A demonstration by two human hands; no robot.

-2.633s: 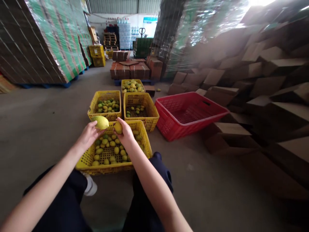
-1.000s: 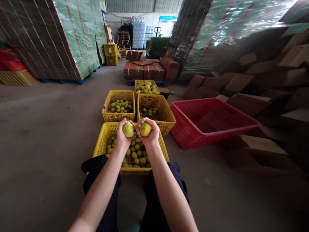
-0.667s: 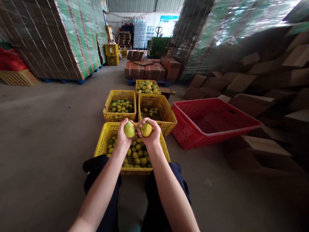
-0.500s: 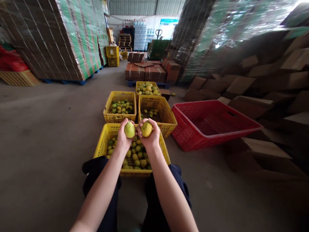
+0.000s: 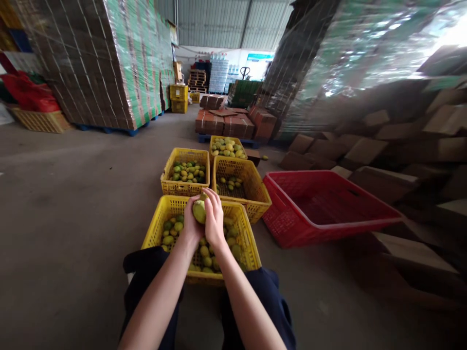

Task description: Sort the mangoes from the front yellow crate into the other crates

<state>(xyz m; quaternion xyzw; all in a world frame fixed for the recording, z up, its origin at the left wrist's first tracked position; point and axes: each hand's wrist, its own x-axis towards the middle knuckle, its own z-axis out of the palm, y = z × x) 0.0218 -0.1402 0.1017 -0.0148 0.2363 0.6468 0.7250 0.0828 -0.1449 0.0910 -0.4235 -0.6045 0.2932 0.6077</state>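
My left hand is closed around a green-yellow lemon above the near yellow crate. Pressed in from the other side is my right hand, its palm turned inward and its fingers curving over the top. Part of a second lemon shows between the hands, beside the first; the right fingers cover the rest. Below them the near yellow crate holds many green and yellow lemons, partly hidden by my forearms.
Beyond stand a left yellow crate of lemons, a right yellow crate with fewer, and a far yellow crate of paler ones. A red crate stands to the right, by heaped cardboard boxes. Wrapped pallet stacks rise behind.
The hands, earlier side by side with a lemon facing up in each, have come together. My right hand has moved left and turned its palm inward, hiding most of its lemon. The view has tilted up.
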